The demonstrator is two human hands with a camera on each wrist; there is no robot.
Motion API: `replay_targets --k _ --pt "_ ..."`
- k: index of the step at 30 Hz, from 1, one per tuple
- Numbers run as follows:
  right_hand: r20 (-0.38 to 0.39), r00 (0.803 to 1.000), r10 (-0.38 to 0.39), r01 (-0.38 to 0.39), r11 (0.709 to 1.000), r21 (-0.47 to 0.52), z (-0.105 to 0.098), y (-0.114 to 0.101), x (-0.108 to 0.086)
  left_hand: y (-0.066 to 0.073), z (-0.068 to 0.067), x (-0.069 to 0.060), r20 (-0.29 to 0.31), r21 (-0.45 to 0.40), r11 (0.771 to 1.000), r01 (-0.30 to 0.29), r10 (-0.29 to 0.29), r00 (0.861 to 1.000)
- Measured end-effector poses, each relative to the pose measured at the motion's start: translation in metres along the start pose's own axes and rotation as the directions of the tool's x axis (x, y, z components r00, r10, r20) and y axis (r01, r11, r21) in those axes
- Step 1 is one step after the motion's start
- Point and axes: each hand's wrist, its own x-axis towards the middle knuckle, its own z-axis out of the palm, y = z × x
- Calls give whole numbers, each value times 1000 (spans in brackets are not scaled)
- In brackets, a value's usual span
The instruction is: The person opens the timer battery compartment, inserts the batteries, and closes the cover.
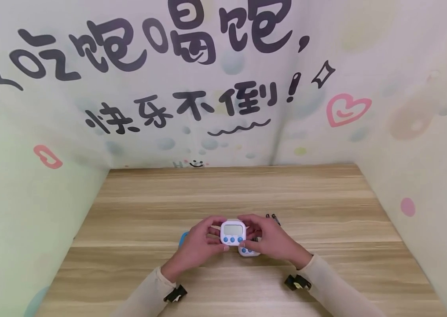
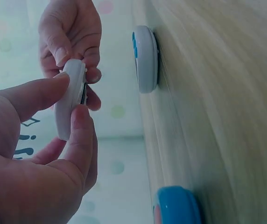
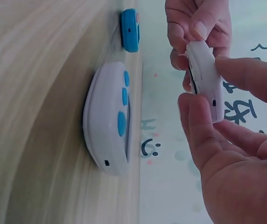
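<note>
A white timer (image 1: 233, 232) with a grey screen and blue buttons is held up between both hands, its face toward the head camera. My left hand (image 1: 199, 242) grips its left side, thumb at the lower edge. The right hand (image 1: 272, 240) pinches the right side, thumb by the lower right button. Both wrist views show the timer edge-on, the left hand (image 2: 45, 154) and right hand (image 3: 241, 140) with thumb on one face and fingers on the other. A second white timer (image 1: 249, 251) lies on the table below, partly covered by the right hand and held timer.
A blue object (image 1: 183, 238) lies beside the left hand on the wooden table (image 1: 231, 189); the left wrist view shows it as a rounded blue case (image 2: 178, 205). Small black items (image 1: 274, 219) lie behind the right hand. Printed walls stand at the back and both sides.
</note>
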Motion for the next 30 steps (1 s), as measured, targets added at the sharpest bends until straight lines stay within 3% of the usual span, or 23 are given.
replay_targets --k 17,22,27,30 --pt "7 999 47 -47 989 141 -8 5 -4 7 5 0 -6 -94 996 -7 6 1000" --pt "-19 999 44 -40 988 151 -9 5 -5 7 6 2 -37 -123 992 -15 11 999" --pt "-25 999 19 -12 968 252 -9 3 -5 7 7 3 -69 -102 994 -36 29 997" --pt "-43 999 -3 14 965 262 -9 3 -5 8 6 3 -79 -122 991 -50 40 996"
